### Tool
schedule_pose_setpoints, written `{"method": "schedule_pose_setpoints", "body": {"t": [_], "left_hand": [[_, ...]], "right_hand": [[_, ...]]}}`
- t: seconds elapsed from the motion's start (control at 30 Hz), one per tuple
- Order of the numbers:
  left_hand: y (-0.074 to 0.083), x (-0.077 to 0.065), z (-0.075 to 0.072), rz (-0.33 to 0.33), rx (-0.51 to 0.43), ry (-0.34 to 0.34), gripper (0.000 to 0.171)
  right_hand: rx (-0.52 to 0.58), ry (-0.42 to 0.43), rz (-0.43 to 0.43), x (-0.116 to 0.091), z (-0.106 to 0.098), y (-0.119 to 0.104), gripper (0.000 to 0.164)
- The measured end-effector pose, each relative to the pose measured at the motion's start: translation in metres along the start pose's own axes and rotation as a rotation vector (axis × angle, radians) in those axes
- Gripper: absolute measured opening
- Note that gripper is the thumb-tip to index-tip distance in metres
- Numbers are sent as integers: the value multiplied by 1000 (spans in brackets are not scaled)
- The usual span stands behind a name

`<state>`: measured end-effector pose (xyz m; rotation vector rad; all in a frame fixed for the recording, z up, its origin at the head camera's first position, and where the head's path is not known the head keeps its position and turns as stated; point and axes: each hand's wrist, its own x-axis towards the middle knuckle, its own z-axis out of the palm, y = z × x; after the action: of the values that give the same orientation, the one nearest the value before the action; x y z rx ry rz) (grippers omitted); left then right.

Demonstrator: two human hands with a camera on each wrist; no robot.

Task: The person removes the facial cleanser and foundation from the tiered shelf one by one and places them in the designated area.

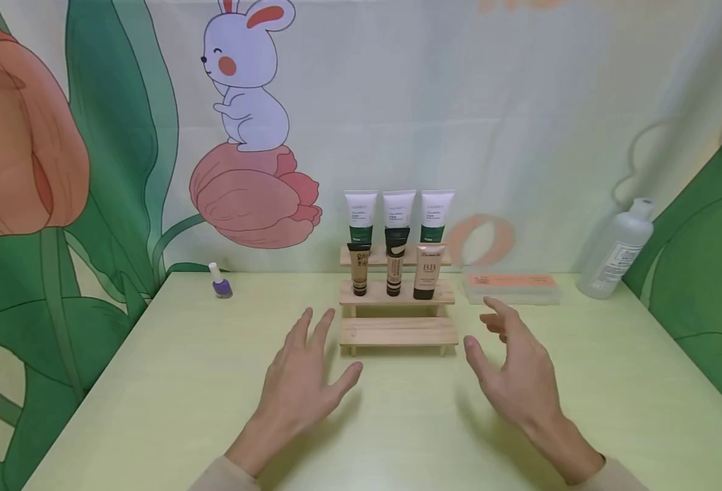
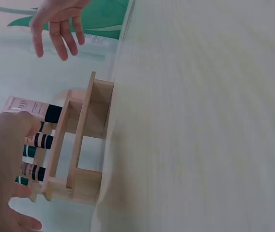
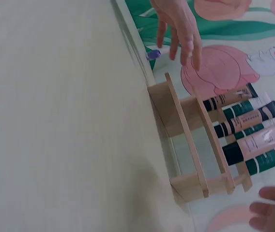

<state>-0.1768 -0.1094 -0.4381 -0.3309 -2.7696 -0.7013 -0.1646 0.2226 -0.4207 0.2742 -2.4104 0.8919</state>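
A printed backdrop of tulips and a cartoon rabbit hangs behind a pale green table [image 1: 152,382]. At the far middle of the table stands a stepped wooden rack [image 1: 396,320]: three white-and-green tubes [image 1: 399,217] on the top tier, three tan tubes [image 1: 394,269] on the middle tier, the lowest step bare. A purple nail polish bottle [image 1: 220,281] sits far left; a flat plastic box [image 1: 511,288] and a clear bottle [image 1: 615,251] sit far right.

The left hand [image 1: 302,382] hovers just near-left of the rack, fingers spread and relaxed, grasping nothing. The right hand [image 1: 514,368] hovers just near-right of it, fingers loosely extended, also empty. The rack lies between the two hands and slightly beyond them, touching neither.

Judging from this pose, the hands are closing on the rack's two ends. To do that well, both should meet the side supports together and low down, keeping the rack level, since the upright tubes look liable to topple if it tilts.
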Motion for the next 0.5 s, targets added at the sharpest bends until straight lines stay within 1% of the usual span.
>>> {"method": "schedule_pose_setpoints", "body": {"t": [0.07,0.17,0.3,0.4,0.5], "left_hand": [[-3,3,2,-2,-48,20,87],[-6,9,8,-30,-170,29,77],[-10,19,22,-87,-373,36,64],[-14,28,33,-101,-520,62,52],[-21,36,41,-114,-632,84,42]], "right_hand": [[80,49,-32,6,3,4,58],[173,92,-72,14,8,12,53],[323,96,-74,23,15,18,52],[423,89,-59,29,22,19,55],[492,83,-61,38,29,17,55]]}}
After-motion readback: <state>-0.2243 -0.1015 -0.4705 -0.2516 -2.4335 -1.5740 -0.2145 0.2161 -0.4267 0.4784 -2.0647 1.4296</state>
